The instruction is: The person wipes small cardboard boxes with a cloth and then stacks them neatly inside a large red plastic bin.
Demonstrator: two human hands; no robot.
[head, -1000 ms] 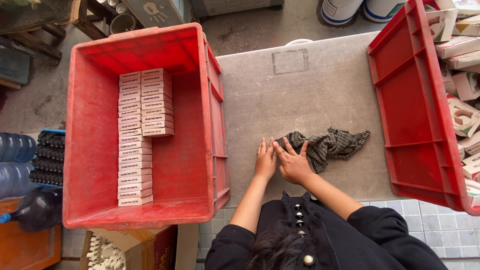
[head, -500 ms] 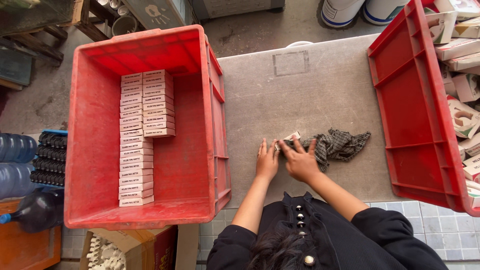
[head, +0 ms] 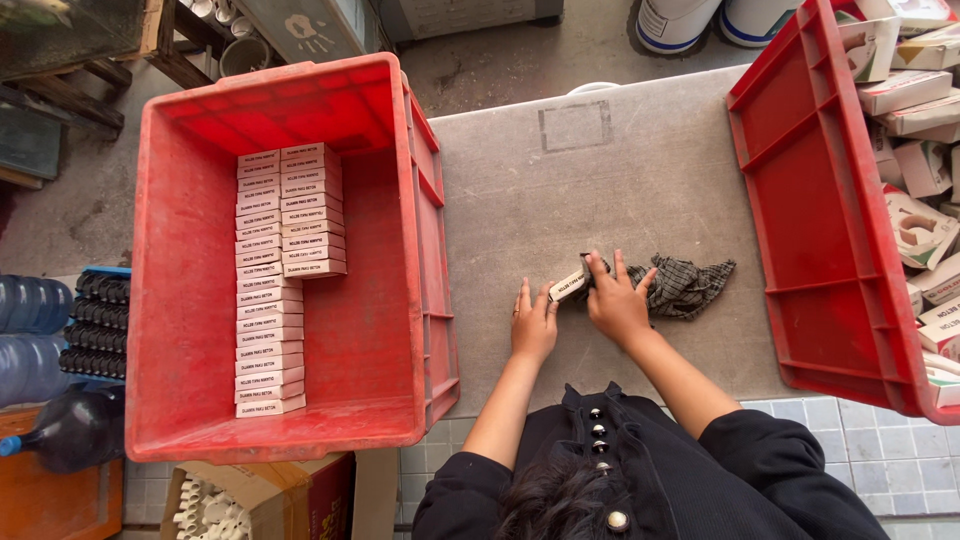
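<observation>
Head view: we see both hands on grey counter (head: 600,180).
Left hand (head: 533,325): flat, open, beside small white cardboard box (head: 568,286).
Right hand (head: 616,298): pinching that box, over dark checked cloth (head: 688,286).

The small flat white cardboard box (head: 570,285) shows only one end: its far end lies under the fingers of the right hand (head: 617,300), which also covers the near edge of the crumpled dark checked cloth (head: 690,287) just beyond it. Whether the left hand (head: 533,325) touches the box cannot be told. Right of the right hand, the red plastic crate (head: 800,200) of loose white cartons runs off the picture's edge. Well left of the left hand, the clear blue-tinted water bottles (head: 30,305) are cut off too. Both forearms vanish behind the person's own dark hair and black clothing at the bottom edge.
</observation>
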